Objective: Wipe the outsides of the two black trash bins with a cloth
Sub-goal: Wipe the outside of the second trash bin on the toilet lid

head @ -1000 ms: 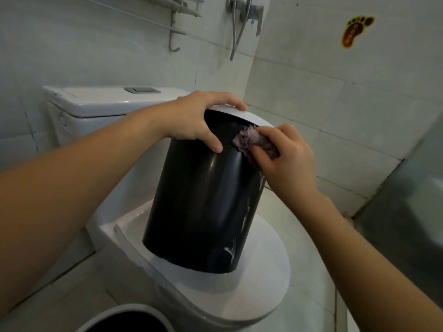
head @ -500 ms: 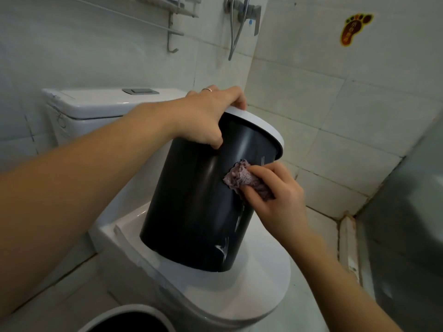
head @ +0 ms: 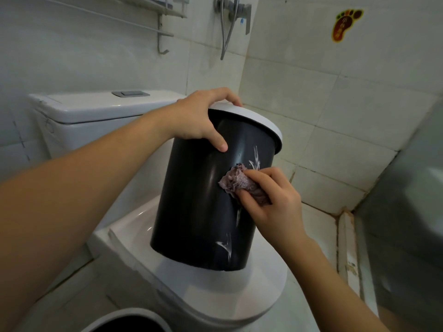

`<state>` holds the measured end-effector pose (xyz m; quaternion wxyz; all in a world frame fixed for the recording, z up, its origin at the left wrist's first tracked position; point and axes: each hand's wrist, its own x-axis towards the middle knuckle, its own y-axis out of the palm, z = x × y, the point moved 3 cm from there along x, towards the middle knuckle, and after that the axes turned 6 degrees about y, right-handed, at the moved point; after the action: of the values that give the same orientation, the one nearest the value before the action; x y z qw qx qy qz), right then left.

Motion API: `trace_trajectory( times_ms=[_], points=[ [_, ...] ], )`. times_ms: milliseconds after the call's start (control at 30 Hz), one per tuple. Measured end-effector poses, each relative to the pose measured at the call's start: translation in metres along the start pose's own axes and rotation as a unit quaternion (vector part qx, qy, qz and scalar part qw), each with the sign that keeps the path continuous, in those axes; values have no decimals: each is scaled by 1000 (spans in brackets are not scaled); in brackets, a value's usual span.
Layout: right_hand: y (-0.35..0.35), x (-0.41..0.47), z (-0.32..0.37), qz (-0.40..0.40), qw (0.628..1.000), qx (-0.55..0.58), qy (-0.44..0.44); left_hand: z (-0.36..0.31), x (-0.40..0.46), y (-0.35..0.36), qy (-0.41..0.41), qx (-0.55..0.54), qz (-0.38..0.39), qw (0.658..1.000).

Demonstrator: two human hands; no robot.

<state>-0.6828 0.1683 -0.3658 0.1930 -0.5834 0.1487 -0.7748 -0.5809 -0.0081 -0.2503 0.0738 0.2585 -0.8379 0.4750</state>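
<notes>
At frame centre, the left hand (head: 201, 121) grips the tilted round black plastic trash bin (head: 203, 207) by its rim on the white toilet lid (head: 215, 295) while right-hand fingers (head: 261, 174) pinch the crumpled purple cloth (head: 242, 183) mid-wall, wiping; white smears below likely need the next strokes.

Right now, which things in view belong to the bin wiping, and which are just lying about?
Job:
black bin on the toilet lid
purple cloth in right hand
left hand gripping the bin's rim
second bin, bottom edge

Lying about:
cistern
shower hose
footprint sticker
wall rack
</notes>
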Motion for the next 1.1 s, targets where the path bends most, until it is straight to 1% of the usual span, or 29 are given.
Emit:
trace_trajectory(
  times_ms=[133, 300, 400, 500, 667, 767, 967, 1100],
  points=[
    [-1, 0, 0, -3, 1000, -6, -1, 3, 2, 2, -3, -6, 6, 1000],
    [3, 1, 4, 3, 1000, -6, -11, -2, 9, 1, -7, 68, 3, 998],
    [4, 1, 6, 12, 1000, -9, -10, -2, 8, 2, -4, 87, 26, 996],
    [5, -2, 6, 30, 999, -12, -10, -2, 3, 1, 5, 110, 23, 994],
    [3, -15, 13, 76, 994, -16, -70, 3, 0, -4, 6, 94, 32, 995],
    [1, -12, 14, 96, 989, -42, -102, 6, -1, -4, -1, 91, 33, 995],
    [-1, 22, 15, 76, 993, -71, -52, 9, -3, -4, -10, 49, 43, 998],
    [-1, 7, 16, 92, 992, -65, -49, 11, -1, -3, -11, 53, 38, 998]
  ],
)
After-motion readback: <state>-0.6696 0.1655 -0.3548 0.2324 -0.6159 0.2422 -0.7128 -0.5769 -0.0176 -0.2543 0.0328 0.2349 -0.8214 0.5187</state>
